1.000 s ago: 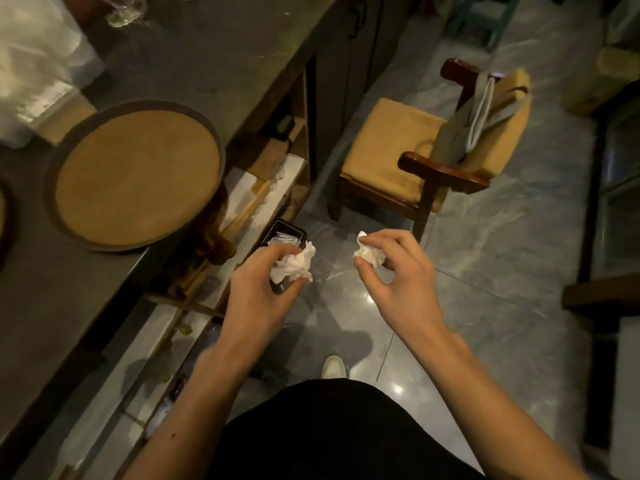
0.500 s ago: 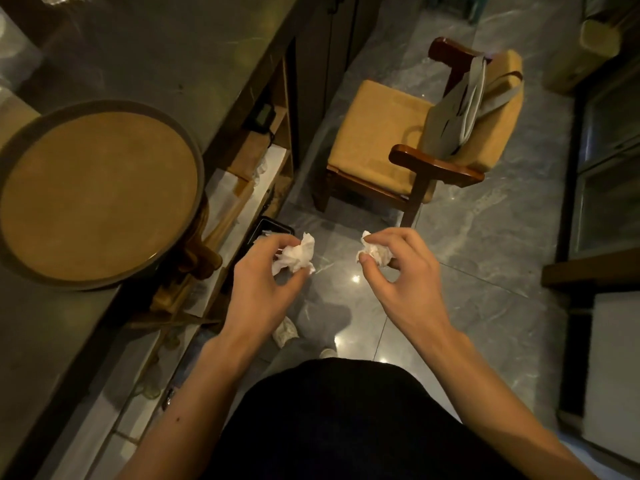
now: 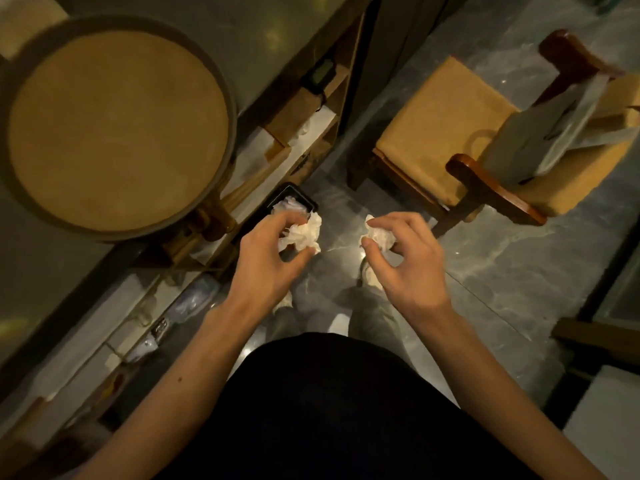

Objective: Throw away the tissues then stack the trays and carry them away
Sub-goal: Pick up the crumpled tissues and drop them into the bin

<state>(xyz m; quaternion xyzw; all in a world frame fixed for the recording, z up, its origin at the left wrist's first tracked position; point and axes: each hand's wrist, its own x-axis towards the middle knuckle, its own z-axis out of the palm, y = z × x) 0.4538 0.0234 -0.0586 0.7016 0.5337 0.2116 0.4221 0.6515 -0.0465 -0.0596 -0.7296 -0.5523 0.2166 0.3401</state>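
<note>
My left hand pinches a crumpled white tissue just over the near edge of a small black bin on the floor, which holds white paper. My right hand grips a smaller tissue ball to the right of the bin, above the grey floor. A round tray with a tan surface and dark rim sits on the dark counter at the left, overhanging its edge.
Open shelves under the counter hold boxes and papers. A wooden chair with a yellow cushion and a grey bag stands ahead on the right. My feet and dark clothing fill the lower middle. Dark furniture borders the far right.
The camera has moved closer to the counter and looks more steeply down. Both hands still hold their tissues, and the left one now hangs nearer the bin's opening.
</note>
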